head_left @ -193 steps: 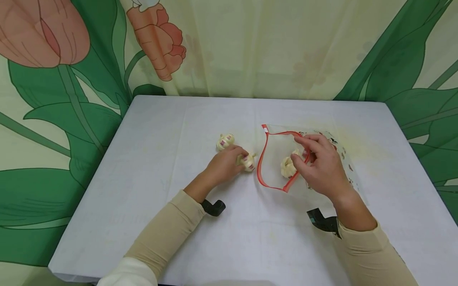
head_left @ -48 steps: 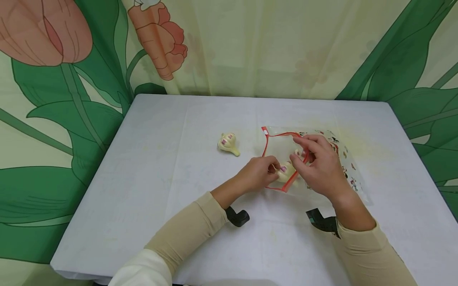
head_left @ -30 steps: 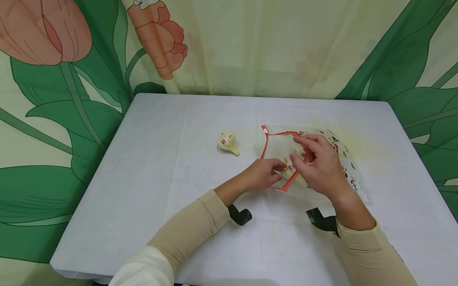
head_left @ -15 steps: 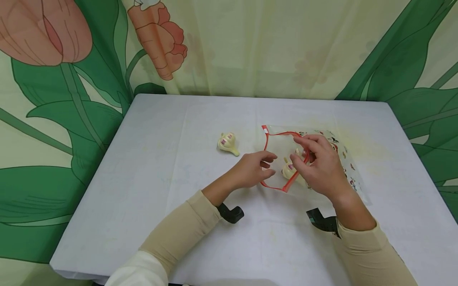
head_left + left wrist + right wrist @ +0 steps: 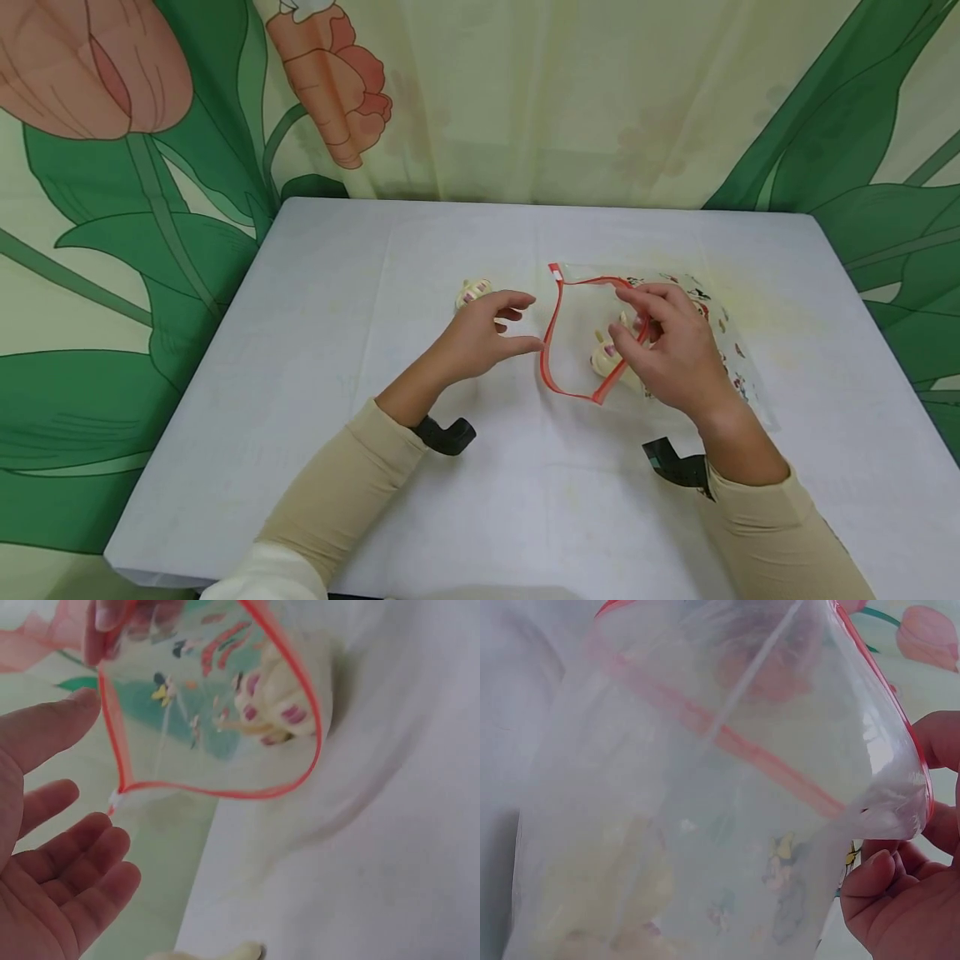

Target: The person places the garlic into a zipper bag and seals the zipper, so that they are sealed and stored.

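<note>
In the head view a clear bag with a red zip edge (image 5: 550,367) stands with its mouth open toward the left. The right hand (image 5: 675,354) pinches its upper edge. Pale garlic bulbs with purple marks (image 5: 606,357) lie inside, partly hidden by that hand; the left wrist view shows the garlic (image 5: 289,697) through the mouth. The left hand (image 5: 472,337) is empty, thumb and fingers spread, between the bag and another garlic bulb (image 5: 472,292) that it partly covers. The right wrist view shows the right hand (image 5: 915,885) at the bag's edge (image 5: 919,750).
A white cloth covers the table (image 5: 315,333). Behind it hangs a curtain (image 5: 525,100) printed with flowers and leaves. Black wrist mounts (image 5: 446,435) stick out below both hands.
The left hand has moved garlic from the table into the bag, let go, and drawn back left toward the remaining bulb. The right hand has stayed at the bag's edge.
</note>
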Motion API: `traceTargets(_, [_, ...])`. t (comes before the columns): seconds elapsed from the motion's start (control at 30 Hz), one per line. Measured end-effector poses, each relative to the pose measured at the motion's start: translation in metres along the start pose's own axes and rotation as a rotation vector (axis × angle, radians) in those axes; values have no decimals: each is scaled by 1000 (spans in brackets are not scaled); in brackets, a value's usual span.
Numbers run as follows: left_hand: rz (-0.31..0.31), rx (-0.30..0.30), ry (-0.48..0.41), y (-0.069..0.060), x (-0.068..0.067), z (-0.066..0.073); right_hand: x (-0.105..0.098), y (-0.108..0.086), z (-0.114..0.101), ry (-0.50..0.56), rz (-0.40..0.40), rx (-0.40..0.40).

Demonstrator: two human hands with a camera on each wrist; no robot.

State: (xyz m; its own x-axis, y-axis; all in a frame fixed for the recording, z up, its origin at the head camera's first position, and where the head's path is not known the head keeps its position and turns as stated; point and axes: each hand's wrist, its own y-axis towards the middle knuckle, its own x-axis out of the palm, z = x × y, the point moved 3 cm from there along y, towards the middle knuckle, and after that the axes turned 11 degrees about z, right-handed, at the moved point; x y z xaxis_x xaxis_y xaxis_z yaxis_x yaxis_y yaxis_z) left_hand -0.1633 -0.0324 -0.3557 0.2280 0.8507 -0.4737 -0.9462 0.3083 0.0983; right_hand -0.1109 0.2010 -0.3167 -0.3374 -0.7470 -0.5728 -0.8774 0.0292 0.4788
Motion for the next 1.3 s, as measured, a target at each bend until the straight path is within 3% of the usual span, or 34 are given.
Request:
traceTargets(0.3, [135,-60,42,-1,-29,-15,-1,0,1,-7,12,-10])
traceTargets(0.5, [196,-76,83,6,-38,-34,-1,0,2,-7,6,-1])
traceTargets(0.8, [215,-205,140,20,-36,-59,-1,-2,1,-4,6,-8])
traceTargets(1.13, [208,-261,93,28,-31,-78,0,-2,2,-12,2,-20])
traceTargets(1.3, [199,-235,125,31,-27,-84,-1,-1,3,-9,13,-35])
